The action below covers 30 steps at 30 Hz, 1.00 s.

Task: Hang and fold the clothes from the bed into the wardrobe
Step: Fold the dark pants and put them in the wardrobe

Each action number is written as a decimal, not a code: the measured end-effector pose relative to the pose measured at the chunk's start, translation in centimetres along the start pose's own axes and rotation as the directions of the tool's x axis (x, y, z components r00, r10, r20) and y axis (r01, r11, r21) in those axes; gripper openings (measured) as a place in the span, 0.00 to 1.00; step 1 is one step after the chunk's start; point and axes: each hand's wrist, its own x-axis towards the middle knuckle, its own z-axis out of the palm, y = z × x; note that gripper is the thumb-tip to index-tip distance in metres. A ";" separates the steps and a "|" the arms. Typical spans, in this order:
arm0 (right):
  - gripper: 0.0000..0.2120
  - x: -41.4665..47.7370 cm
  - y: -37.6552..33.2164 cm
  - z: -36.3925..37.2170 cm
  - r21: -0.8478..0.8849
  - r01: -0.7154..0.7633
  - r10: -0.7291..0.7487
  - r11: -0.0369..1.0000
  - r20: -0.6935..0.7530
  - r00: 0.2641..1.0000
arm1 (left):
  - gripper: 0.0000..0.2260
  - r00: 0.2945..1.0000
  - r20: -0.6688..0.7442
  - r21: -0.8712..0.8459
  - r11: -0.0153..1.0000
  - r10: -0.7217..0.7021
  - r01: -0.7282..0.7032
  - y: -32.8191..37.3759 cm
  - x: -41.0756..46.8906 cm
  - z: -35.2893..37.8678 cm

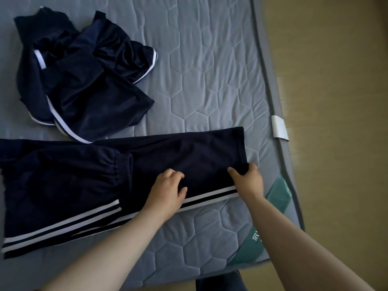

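Trousers hem near mattress edge (right side); right grip pinches corner, left grip pinches cloth.

View: head camera, wide-angle, the only one.
Facing: steeply down onto the bed, with floor along the right side.
Nearness: close; the bed fills most of the frame.

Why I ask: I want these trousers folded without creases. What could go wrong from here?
1. The right hand pinches only a hem corner of the trousers, so the leg may fold skewed.
2. That end lies near the edge of the mattress and could slide off.
3. The pile of dark clothes touches the trousers and might get dragged.
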 end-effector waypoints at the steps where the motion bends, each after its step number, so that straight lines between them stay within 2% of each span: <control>1: 0.18 0.4 0.0 -0.2 0.042 -0.008 0.007 0.999 0.016 1.000 | 0.19 1.000 0.011 0.015 1.000 -0.014 0.014 0.1 0.2 0.3; 4: 0.07 1.2 0.3 -1.3 0.117 0.040 -0.047 0.992 0.056 0.997 | 0.25 0.996 0.057 0.055 0.996 -0.075 0.072 0.7 0.6 1.0; 7: 0.01 0.3 -0.2 -2.3 0.161 0.171 -0.176 0.972 0.022 0.984 | 0.25 0.991 0.074 0.039 0.993 -0.114 0.112 1.1 0.8 1.2; 12: 0.04 -3.7 -2.2 -3.8 0.248 0.329 -0.316 0.911 -0.093 0.944 | 0.21 0.982 -0.024 -0.045 0.982 -0.185 0.184 1.7 -0.2 -0.5; 16: 0.05 -7.1 -5.5 -4.3 0.307 0.395 -0.380 0.866 -0.111 0.918 | 0.20 0.969 -0.023 -0.110 0.964 -0.246 0.243 0.7 -2.2 -3.7; 22: 0.05 -14.0 -12.3 -1.8 0.348 0.472 -0.480 0.810 -0.069 0.875 | 0.18 0.937 0.005 -0.253 0.906 -0.350 0.340 -3.4 -6.5 -10.1; 30: 0.07 -24.2 -18.5 7.2 0.290 0.597 -0.634 0.748 0.047 0.772 | 0.16 0.856 -0.039 -0.385 0.798 -0.516 0.463 -13.7 -13.4 -17.0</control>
